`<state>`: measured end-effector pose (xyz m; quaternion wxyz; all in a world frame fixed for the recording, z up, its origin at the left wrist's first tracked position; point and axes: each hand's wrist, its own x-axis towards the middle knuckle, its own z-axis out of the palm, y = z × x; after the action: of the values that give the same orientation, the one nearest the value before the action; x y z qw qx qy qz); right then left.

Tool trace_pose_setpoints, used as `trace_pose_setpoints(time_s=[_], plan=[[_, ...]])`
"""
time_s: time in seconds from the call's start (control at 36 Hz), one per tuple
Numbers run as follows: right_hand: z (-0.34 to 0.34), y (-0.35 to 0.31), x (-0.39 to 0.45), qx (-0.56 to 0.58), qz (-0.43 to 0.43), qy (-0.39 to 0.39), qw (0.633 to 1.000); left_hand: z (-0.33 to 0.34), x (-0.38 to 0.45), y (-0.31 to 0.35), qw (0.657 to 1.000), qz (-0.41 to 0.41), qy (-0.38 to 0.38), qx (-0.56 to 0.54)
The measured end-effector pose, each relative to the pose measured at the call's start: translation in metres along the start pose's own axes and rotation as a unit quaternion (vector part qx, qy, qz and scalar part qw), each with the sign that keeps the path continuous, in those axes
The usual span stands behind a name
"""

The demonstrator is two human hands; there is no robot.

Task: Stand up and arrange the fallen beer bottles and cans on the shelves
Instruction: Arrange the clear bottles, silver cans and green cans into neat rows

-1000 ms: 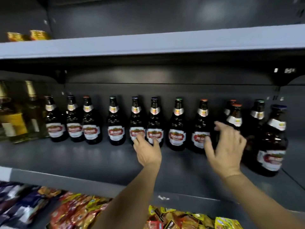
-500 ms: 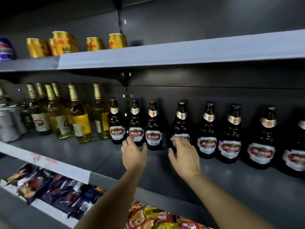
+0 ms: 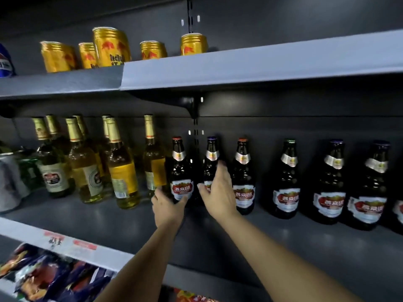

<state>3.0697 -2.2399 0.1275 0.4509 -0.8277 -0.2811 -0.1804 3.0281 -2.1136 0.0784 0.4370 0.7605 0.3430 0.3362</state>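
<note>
Now left grip holds first dark bottle, right grip second dark bottle; pale bottle crowds left.

"RedBull" on gold can; "燕京U8" on dark bottle labels
</note>
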Motion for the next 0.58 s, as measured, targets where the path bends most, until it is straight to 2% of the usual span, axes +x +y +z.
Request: trace_pose_setpoints(time_s=[0.08,0.17,0.39,0.47,0.58], plan=[[0.022,-0.008,0.023,-0.016,0.090,0.051,0.994,0.000,0.023,-0.003,0.999,0.021,-0.043,-0.015],[0.036,-0.013,0.042,-0.033,0.132,0.095,0.986,0.000,0.044,-0.006,0.995,0.033,-0.084,-0.039],[0.054,-0.017,0.062,-0.114,0.166,0.124,0.972,0.019,0.075,-0.012,0.979,0.013,-0.176,-0.102],[0.057,-0.016,0.062,-0.173,0.176,0.137,0.959,0.026,0.080,-0.014,0.977,0.009,-0.175,-0.123],[0.057,-0.008,0.068,-0.181,0.145,0.217,0.948,0.030,0.079,-0.016,0.982,0.017,-0.151,-0.110]])
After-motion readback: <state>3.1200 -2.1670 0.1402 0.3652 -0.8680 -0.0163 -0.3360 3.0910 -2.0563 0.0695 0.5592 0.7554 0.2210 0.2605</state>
